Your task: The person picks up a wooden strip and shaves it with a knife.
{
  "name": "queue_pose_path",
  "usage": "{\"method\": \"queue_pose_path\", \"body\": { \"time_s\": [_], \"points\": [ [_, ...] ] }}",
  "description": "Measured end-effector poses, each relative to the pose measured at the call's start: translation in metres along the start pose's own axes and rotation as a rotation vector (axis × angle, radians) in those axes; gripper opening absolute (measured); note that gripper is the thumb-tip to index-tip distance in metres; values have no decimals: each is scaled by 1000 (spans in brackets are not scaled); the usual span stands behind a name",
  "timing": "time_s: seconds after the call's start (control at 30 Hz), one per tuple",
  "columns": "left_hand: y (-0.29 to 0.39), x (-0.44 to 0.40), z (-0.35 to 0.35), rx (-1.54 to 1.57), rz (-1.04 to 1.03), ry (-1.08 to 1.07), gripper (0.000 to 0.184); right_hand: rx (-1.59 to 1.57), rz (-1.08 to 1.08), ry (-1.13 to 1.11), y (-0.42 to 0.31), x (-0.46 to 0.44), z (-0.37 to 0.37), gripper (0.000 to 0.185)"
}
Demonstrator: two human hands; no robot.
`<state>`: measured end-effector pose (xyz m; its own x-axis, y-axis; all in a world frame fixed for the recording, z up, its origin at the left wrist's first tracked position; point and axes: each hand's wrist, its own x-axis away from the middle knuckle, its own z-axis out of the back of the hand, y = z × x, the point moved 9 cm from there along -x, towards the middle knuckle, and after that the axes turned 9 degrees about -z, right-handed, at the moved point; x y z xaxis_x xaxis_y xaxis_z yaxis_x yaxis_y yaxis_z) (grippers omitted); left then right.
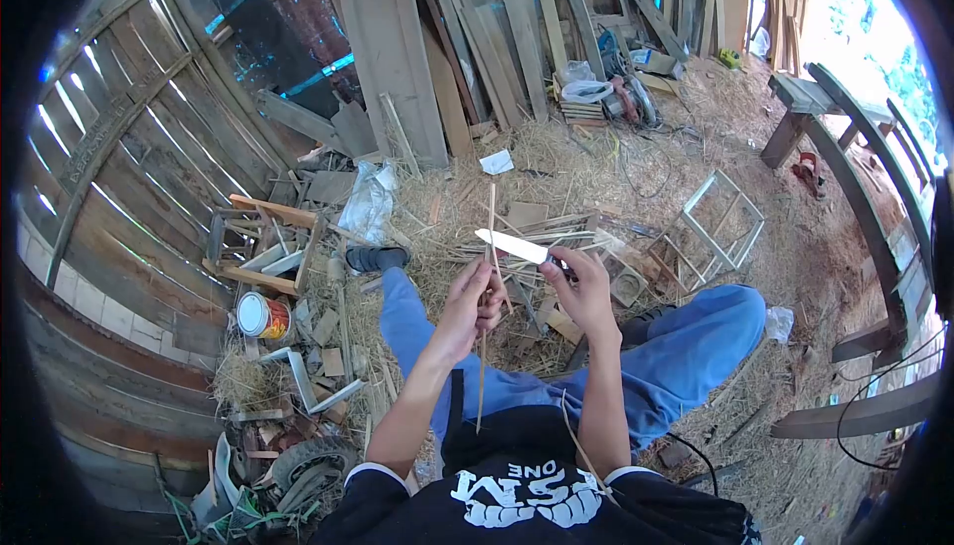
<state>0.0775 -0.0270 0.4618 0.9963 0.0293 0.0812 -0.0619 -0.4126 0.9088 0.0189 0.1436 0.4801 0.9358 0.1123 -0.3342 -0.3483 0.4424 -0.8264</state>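
Daylight, moderately bright; washed-out white glare at the far right opening; slivers of light through gaps in the dim left plank wall (pixel 139 148); soft shadows; strong fisheye curvature, black vignetted corners; centre fairly sharp, far foliage (pixel 904 73) bleached, indistinct.

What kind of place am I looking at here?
Probably a rough woodworking shed: tall boards lean against the back wall, shavings and thin sticks litter the dirt floor, and the hands hold a knife against a thin wooden strip.
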Motion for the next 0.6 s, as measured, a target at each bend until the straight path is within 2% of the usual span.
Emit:
{"method": "queue_pose_path", "body": {
  "time_s": [0.1, 0.2, 0.3, 0.5, 0.6],
  "points": [
    [3, 1, -1, 76, -57, 56, 33, -25, -30, -42, 0, -1, -2, 30],
    [-6, -3, 7, 0, -37, 14, 28, -59, 118, 42, -18, 0, 2, 30],
    [-9, 1, 5, -265, -49, -9, 27, 7, 236, 90, -43, 3, 5, 28],
    [7, 21, -7, -265, -103, -34, 33, 46, 321, 143, -58, 6, 7, 34],
    [9, 30, -6, -273, 21, 16, 34, 54, 346, 139, -54, 7, 5, 31]
  ]
}}
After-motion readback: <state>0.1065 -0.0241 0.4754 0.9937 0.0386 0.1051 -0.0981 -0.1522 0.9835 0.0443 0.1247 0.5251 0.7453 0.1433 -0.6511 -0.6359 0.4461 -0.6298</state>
